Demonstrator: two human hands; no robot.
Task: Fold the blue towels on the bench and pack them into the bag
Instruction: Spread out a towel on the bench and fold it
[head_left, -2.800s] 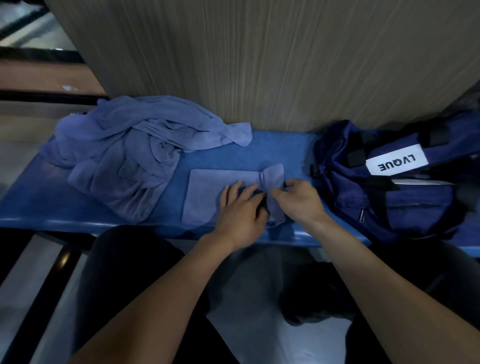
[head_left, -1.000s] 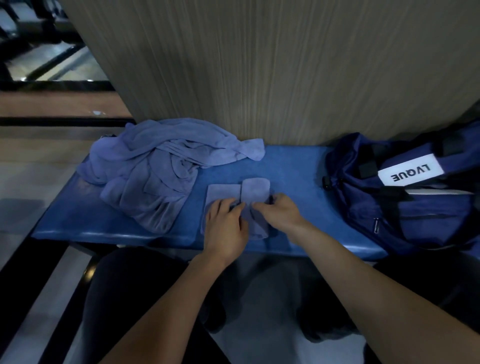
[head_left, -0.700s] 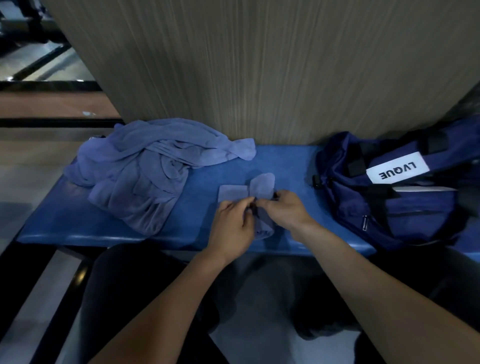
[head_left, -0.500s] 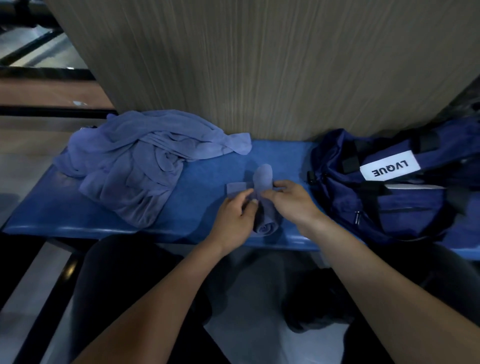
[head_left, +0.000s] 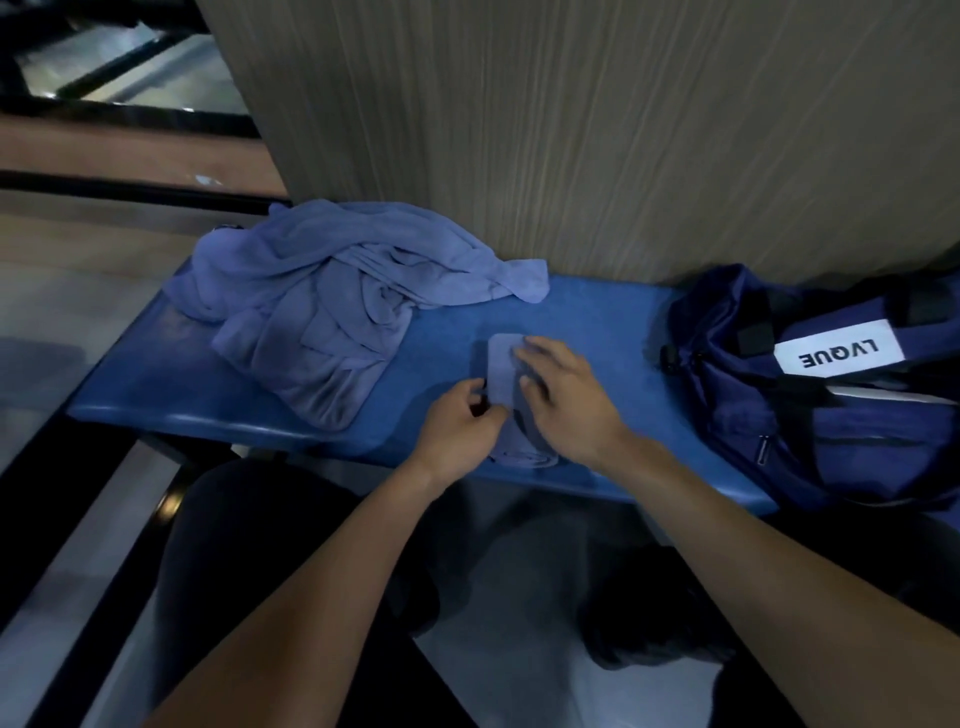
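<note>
A small blue towel, folded into a narrow strip, lies on the blue bench near its front edge. My left hand sits at the strip's left edge with curled fingers and pinches the cloth there. My right hand lies across the strip from the right, fingers spread and pressing it down, hiding its right side. A crumpled pile of blue towels covers the bench's left part. The dark blue bag with a white label stands at the right end.
A wood-grain wall panel rises directly behind the bench. The bench's front edge is just under my wrists, with my dark-clad legs and the floor below. Bare bench surface shows between the folded towel and the bag.
The towel went from a wide flat rectangle to a narrow folded strip. My right hand let go of its pinch and now lies flat over the strip; my left hand stays at the left edge.
</note>
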